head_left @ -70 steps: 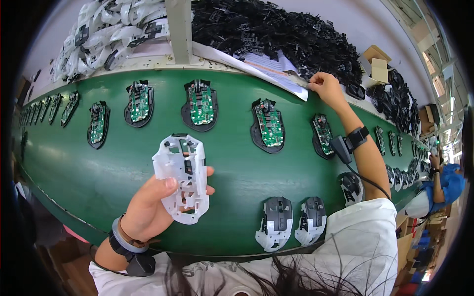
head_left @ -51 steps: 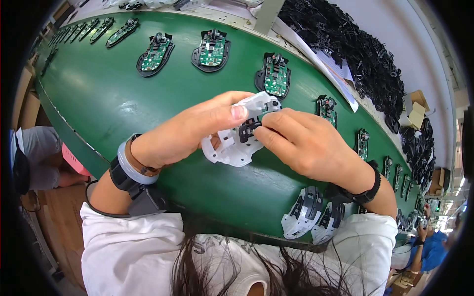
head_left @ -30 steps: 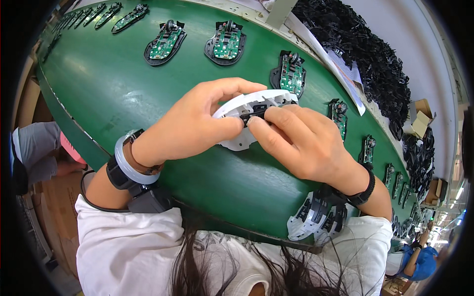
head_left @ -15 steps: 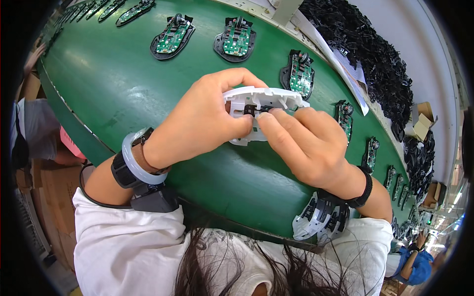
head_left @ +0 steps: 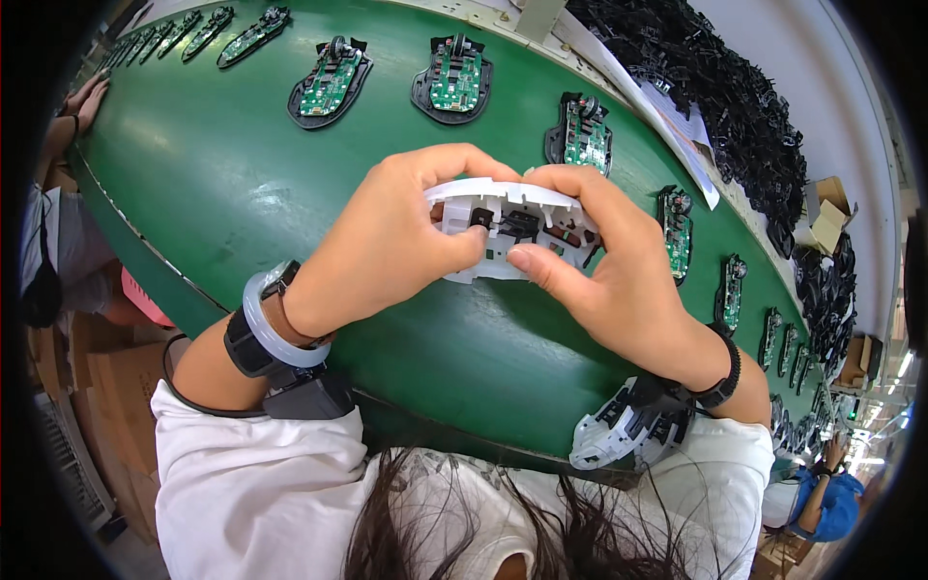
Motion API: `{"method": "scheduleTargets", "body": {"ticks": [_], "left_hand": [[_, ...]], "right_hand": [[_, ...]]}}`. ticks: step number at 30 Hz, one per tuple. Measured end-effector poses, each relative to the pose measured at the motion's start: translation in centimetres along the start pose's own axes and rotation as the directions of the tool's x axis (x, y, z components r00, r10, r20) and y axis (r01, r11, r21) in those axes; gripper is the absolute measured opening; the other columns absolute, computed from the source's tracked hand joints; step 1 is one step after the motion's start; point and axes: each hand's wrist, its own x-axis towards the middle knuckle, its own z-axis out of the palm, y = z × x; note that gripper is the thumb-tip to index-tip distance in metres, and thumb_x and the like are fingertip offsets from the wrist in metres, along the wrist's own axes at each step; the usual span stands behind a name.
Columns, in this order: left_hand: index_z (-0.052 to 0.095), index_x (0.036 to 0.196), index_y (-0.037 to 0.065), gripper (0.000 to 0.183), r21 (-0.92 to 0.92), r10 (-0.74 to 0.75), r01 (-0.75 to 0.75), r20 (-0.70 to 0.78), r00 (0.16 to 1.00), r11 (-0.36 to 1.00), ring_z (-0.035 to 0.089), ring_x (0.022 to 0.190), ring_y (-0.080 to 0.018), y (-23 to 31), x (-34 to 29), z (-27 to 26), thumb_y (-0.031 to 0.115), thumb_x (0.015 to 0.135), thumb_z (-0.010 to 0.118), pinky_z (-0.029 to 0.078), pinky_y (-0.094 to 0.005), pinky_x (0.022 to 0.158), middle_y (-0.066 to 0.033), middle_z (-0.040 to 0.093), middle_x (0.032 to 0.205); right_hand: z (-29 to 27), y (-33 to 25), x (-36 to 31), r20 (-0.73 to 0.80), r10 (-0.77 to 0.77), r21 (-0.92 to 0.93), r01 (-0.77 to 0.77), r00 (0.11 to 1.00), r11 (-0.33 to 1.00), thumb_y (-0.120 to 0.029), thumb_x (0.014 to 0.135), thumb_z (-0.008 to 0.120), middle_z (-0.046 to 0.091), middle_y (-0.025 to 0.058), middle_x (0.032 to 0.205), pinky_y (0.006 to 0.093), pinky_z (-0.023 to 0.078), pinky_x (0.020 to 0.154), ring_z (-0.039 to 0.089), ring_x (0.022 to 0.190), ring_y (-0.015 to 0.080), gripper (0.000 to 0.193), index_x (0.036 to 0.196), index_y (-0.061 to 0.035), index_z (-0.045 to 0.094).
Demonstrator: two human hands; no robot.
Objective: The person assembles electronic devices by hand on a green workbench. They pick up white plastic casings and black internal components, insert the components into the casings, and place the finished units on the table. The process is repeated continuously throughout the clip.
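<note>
Between my two hands, above the table, is a white plastic computer mouse shell (head_left: 549, 201), its hollow inside facing me. Small black plastic parts (head_left: 519, 227) sit inside it. My left hand (head_left: 382, 237) grips the shell's left end, the thumb pressed on the inside next to a black piece and the fingers behind the far wall. The right end is held by my right hand (head_left: 623, 256), fingers curled over the top edge and thumb at the lower inside edge. The fingertips behind the shell are hidden.
Along the green table (head_left: 222, 164) runs a curved row of black mouse bases with green circuit boards (head_left: 456, 82). More white shells (head_left: 604, 435) lie by my right forearm. Black parts (head_left: 696, 87) are heaped beyond a ledge at the right. Another person's hand (head_left: 89, 101) rests at the far left edge.
My right hand has shifted from fingers working inside the shell to gripping its right end, uncovering the black parts. My left hand keeps its grip. At far left, another person's hand has come further into view.
</note>
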Motion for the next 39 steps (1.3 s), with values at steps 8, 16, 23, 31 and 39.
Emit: {"method": "scheduleTargets", "body": {"ticks": [8,16,23,31,39], "left_hand": [[0.055,0.116,0.002,0.042,-0.160,0.078,-0.075,0.007,0.997,0.984,0.056,0.084,-0.0059,-0.6,0.1,0.3,0.002,0.074,0.063,0.047,-0.0213,0.073,-0.0009,0.062,0.094],[0.058,0.110,0.002,0.035,-0.303,0.001,0.034,0.114,0.993,0.952,0.057,0.079,-0.0062,-0.7,0.3,-0.1,0.002,0.075,0.064,0.048,-0.0221,0.069,-0.0005,0.062,0.090],[0.062,0.101,0.001,0.026,-0.243,0.060,-0.017,0.171,0.983,0.970,0.054,0.079,-0.0041,-0.8,0.3,0.3,0.000,0.074,0.062,0.046,-0.0224,0.066,0.0004,0.061,0.087],[0.065,0.099,0.002,0.026,-0.124,0.148,-0.125,0.197,0.969,0.984,0.058,0.080,-0.0065,-1.1,0.0,1.1,-0.006,0.075,0.064,0.049,-0.0225,0.071,-0.0027,0.067,0.088],[0.062,0.107,0.002,0.033,-0.212,0.069,-0.040,0.129,0.989,0.976,0.060,0.083,-0.0085,-1.1,0.2,-0.2,-0.001,0.075,0.064,0.050,-0.0237,0.073,-0.0041,0.066,0.094]], "right_hand": [[-0.2,0.5,-0.2,-0.043,0.107,0.035,-0.106,0.993,0.994,-0.006,0.074,0.070,0.059,0.0125,0.088,0.0332,0.049,0.066,0.061,0.077,0.0248,0.031,0.101,-0.0017,0.054],[-0.9,-2.0,0.2,-0.005,0.092,-0.134,-0.092,0.996,0.987,-0.006,0.071,0.071,0.058,0.0067,0.095,0.0284,0.046,0.075,0.057,0.085,0.0152,0.041,0.108,-0.0010,0.054],[-1.0,-1.1,0.6,0.131,-0.512,-0.392,0.519,0.849,0.759,-0.006,0.070,0.072,0.059,0.0080,0.106,0.0396,0.046,0.081,0.056,0.102,0.0246,0.048,0.115,-0.0092,0.056],[1.4,-2.4,-2.4,0.391,-0.482,-0.834,0.523,0.784,0.175,-0.023,0.084,0.053,0.061,0.0010,0.091,0.0541,0.035,0.096,0.055,0.107,0.0178,0.016,0.095,-0.0129,0.057],[0.9,-1.6,-3.3,0.121,-0.704,-0.733,0.541,0.700,0.411,-0.017,0.077,0.060,0.064,0.0029,0.092,0.0508,0.041,0.091,0.062,0.098,0.0222,0.017,0.094,-0.0125,0.058]]}}
